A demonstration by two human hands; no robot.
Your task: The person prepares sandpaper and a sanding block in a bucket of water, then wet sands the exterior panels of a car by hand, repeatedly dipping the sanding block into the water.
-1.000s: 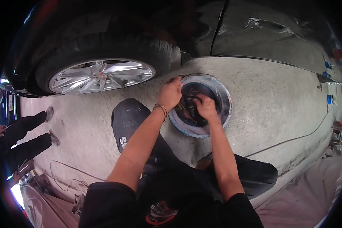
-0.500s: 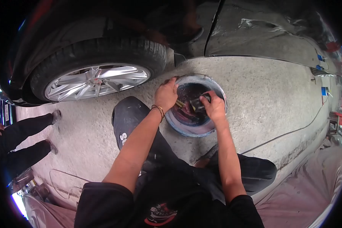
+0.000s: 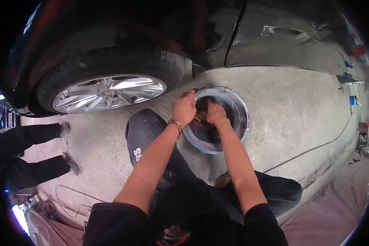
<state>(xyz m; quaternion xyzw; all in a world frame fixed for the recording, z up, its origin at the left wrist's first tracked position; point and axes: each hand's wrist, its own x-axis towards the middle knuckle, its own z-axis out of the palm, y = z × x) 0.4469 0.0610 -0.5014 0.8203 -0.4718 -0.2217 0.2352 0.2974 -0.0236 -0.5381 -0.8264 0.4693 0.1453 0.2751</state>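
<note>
Bare left hand [image 3: 184, 110] on the edge of a round, paint-smeared grey bucket [image 3: 243, 121], right hand [image 3: 216, 113] down inside, silver-spoked, black-tyred car wheel [image 3: 110, 93] nearby!

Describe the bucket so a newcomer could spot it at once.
Find the silver wheel on the dark car. Right of it, on the concrete floor, stands a round, open bucket, left hand at its rim, right hand inside. Its smeared, pale rim distinguishes it from the black tire.

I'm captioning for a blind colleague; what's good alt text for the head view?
A right hand reaches into a bucket, left hand at its edge, on a concrete floor beside a dark car with a silver wheel.
</note>
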